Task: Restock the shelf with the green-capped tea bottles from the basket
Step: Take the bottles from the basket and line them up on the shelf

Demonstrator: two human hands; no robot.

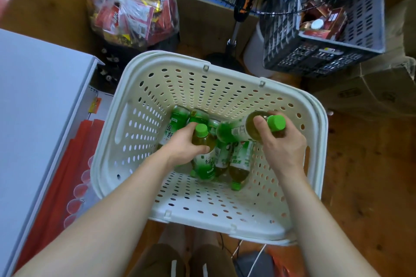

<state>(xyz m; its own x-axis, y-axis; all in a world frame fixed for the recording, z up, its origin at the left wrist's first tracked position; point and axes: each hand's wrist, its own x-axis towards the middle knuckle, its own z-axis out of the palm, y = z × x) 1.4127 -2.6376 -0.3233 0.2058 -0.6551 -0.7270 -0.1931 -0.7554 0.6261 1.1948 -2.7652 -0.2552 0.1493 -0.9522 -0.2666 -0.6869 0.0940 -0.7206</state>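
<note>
Tea bottles (225,153) with green caps are lying in a loose heap on the floor of the white perforated basket (157,204), towards its far side, and both hands are reaching down into it at once. Taking one bottle per hand looks like a way of halving the trips to the shelf.

The left hand (184,148) is wrapping its fingers (203,149) around the shoulder of one bottle (203,139) near the middle of the basket, cap pointing up and away, so the bottle is coming out neck first and roughly upright. The right hand (281,141) is closing around a second bottle (258,127) nearer the basket's right wall, thumb pressing over the amber liquid just below the cap, the other fingers curling underneath where I cannot see them. This bottle is lying almost level, cap towards the wall, probably because that is how it was resting on the pile.

Several more bottles are remaining underneath, some cap-down, so the restocking appears far from finished. Left of the basket, a white shelf unit (33,119) is standing close by, with red packets (74,159) showing on a lower tier; the basket seems parked beside it to keep each carry short.
</note>
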